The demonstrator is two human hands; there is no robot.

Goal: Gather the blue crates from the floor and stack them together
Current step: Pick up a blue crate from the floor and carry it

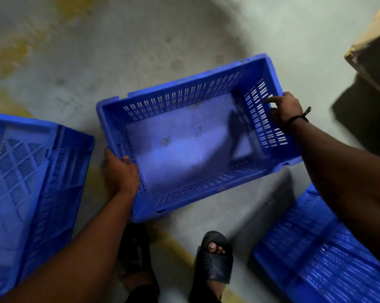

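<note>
Nearest the lens are the person's two bare forearms, reaching down and forward from the bottom corners, with two feet in black sandals (213, 259) on the concrete floor (80, 68) between them.

At far left a blue crate on its side (32, 176) stands on the floor, its slotted wall and ribbed underside facing up; blur hides whether it is one crate or two nested. Just beside it, the left hand (120, 173) is closed over the near-left corner rim of the open blue crate (184, 141), thumb inside and fingers below. That crate sits in the middle of the view, empty, mouth up and tilted; it looks lifted clear of the floor, though I cannot be sure. On its far short end the right hand (285, 108) grips the top rim, fingers hooked over the slotted wall, a dark cord around the wrist. Lower right, a third blue crate (311, 254) lies partly under the right arm. A dark box with a tan edge (372, 68) fills the upper right.

Judging by the moulded, perforated plastic, the crate should be light and stiff, flexing little, not fragile. The smooth rim could slip in a one-handed hold, so opposite ends or corners, as held now, suit it best; the thickened rim gives firmer purchase than the thin slotted walls.
</note>
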